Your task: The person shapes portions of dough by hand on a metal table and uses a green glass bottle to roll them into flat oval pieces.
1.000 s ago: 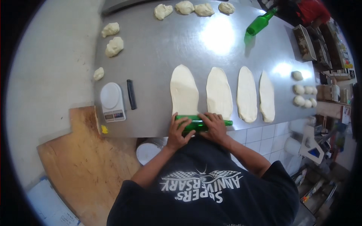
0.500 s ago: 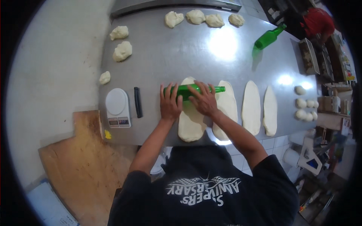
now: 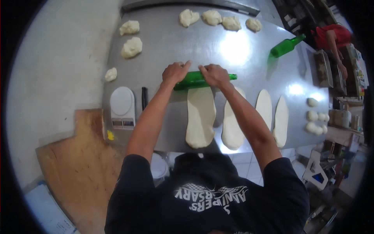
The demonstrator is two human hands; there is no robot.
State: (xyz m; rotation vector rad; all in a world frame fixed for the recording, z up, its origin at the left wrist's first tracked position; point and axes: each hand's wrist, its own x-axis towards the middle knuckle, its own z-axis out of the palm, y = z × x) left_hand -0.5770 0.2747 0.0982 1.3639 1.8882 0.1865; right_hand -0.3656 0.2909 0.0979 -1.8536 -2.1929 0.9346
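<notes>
A green glass bottle lies sideways across the far end of a long flattened dough strip. My left hand is closed over the bottle's base end. Nearer the neck, my right hand curls over it too, its fingers partly hidden. To the right lies a second dough strip, partly covered by my right forearm. Two narrower strips, a third one and a fourth-side thin one, lie farther right.
Rough dough lumps line the steel table's far and left edges. A white kitchen scale and a black bar-shaped tool sit left. Another green bottle lies far right, above small dough balls. A person in red stands beyond.
Both hands have pushed the bottle away from me to the strip's far end, and my fingers now curl over it. The strip looks longer. The person in red reaches an arm forward.
</notes>
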